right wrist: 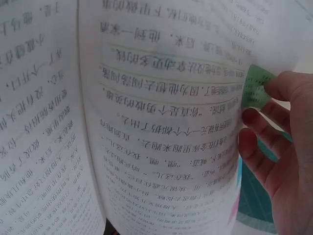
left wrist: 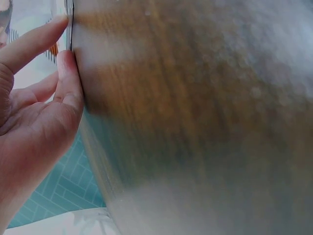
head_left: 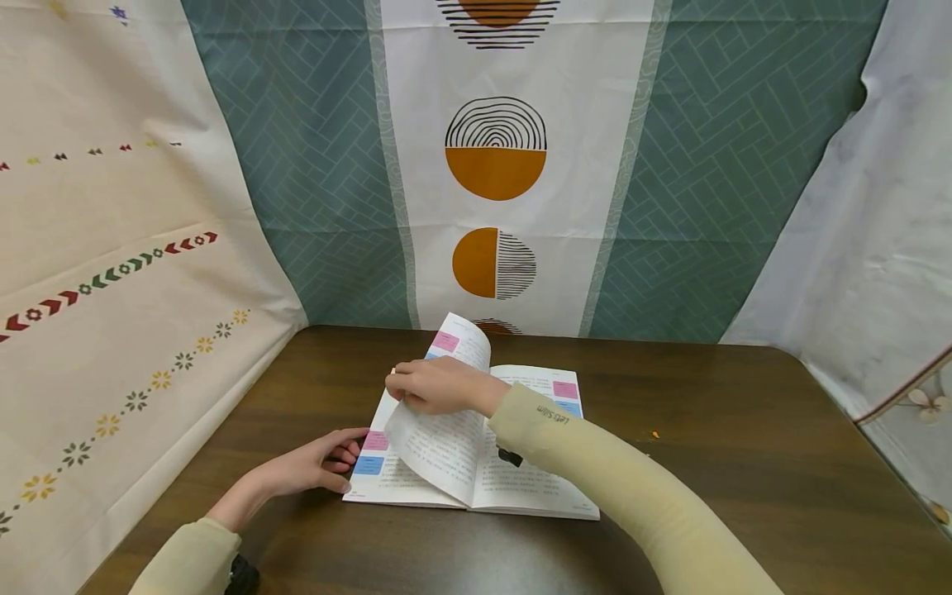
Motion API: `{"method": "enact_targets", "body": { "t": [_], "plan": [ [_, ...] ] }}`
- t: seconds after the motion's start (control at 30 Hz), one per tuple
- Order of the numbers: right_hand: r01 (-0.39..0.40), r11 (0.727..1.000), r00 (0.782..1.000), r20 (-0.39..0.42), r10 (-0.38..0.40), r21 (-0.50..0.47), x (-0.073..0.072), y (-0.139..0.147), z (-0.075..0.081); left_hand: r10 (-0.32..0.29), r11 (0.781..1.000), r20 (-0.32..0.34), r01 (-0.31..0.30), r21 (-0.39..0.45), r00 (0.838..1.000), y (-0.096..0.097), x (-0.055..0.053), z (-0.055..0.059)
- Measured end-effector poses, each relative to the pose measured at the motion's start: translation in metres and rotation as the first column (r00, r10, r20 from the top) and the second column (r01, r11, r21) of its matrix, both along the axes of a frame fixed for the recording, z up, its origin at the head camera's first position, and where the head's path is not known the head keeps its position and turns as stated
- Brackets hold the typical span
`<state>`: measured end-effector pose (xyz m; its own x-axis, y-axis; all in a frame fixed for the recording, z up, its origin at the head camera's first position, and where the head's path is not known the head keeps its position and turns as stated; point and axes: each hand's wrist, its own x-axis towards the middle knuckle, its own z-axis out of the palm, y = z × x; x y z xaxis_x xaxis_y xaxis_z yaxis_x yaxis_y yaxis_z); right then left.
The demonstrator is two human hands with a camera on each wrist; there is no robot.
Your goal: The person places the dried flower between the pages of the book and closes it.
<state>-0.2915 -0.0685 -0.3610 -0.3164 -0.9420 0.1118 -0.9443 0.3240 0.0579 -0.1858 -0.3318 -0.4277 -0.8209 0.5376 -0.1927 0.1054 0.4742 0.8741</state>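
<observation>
An open book [head_left: 531,492] with printed text lies flat on the brown table. Pink and blue blocks mark its page margins. My right hand [head_left: 439,385] pinches the outer edge of a page [head_left: 446,450], which bows up over the left half of the book. In the right wrist view, the thumb and fingertips of the right hand [right wrist: 281,127] meet at that edge, by a green printed label [right wrist: 257,87]. With fingers loosely bent, my left hand [head_left: 312,467] rests at the book's left edge; its thumb is near the lower left corner.
The brown table [head_left: 729,463] stretches out on both sides of the book. Behind it hangs a green and white cloth [head_left: 320,165] with orange half-circles. A cream patterned cloth [head_left: 134,273] drapes at the left, and a small orange speck [head_left: 655,434] lies right of the book.
</observation>
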Motion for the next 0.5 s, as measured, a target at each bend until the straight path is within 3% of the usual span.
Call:
{"method": "enact_targets", "body": {
  "t": [0.5],
  "plan": [
    [-0.021,1.0,0.994,0.106,0.021,0.0,-0.0018,-0.0076,-0.0044,0.011,1.0,0.001,-0.011,-0.003,1.0,0.0011,0.0005,0.0007]
  ]
}}
